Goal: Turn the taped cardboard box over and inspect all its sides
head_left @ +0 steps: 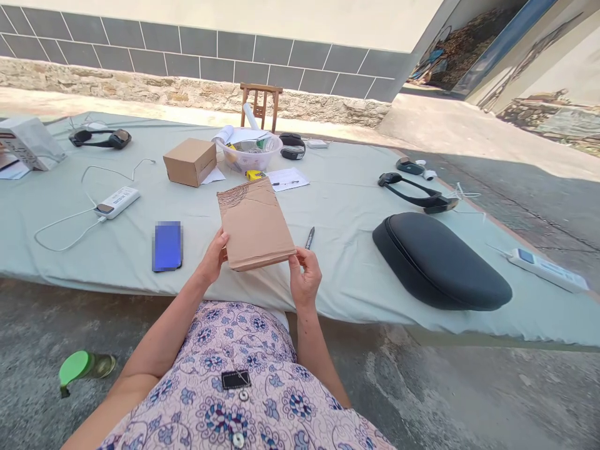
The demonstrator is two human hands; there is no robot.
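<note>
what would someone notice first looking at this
Dead centre, both hands hold a flat brown cardboard piece by its near corners, left hand and right hand, above a grey-green covered table. To the right lies a big black padded case; left of the hands, a blue phone.
</note>
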